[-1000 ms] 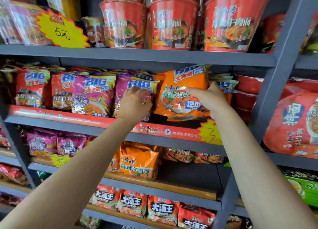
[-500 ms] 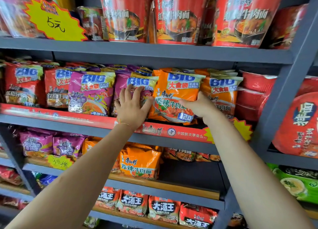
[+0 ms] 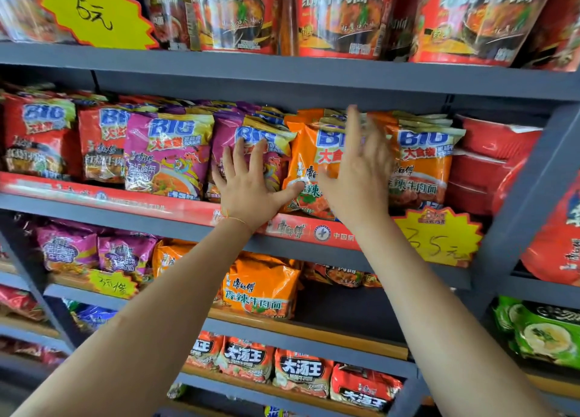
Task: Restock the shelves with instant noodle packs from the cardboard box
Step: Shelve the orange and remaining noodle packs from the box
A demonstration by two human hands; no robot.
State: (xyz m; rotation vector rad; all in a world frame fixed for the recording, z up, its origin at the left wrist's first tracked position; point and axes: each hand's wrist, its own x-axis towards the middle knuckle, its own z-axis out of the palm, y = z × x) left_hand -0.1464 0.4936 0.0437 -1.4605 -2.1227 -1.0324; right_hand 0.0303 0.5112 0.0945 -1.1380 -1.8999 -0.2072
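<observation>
An orange BIG noodle pack [image 3: 309, 168] stands upright on the middle shelf [image 3: 282, 234], between a purple pack [image 3: 248, 140] and another orange pack [image 3: 422, 162]. My left hand [image 3: 251, 184] lies flat with spread fingers against the purple pack, its thumb touching the orange pack's lower left. In front of the orange pack my right hand [image 3: 357, 172] is open with straight fingers pointing up, blurred by motion; whether it touches the pack I cannot tell. The cardboard box is out of view.
Red cup noodles [image 3: 339, 15] fill the top shelf. Red bowl packs [image 3: 492, 162] sit right of the orange packs, beside a grey upright post [image 3: 530, 197]. Lower shelves hold orange [image 3: 260, 286], purple and red packs [image 3: 301, 372]. Yellow price tags [image 3: 436, 237] hang on shelf edges.
The orange pack went from tilted in my right hand to standing in the row. My right hand let go and opened in front of it. My left hand opened flat on the purple pack.
</observation>
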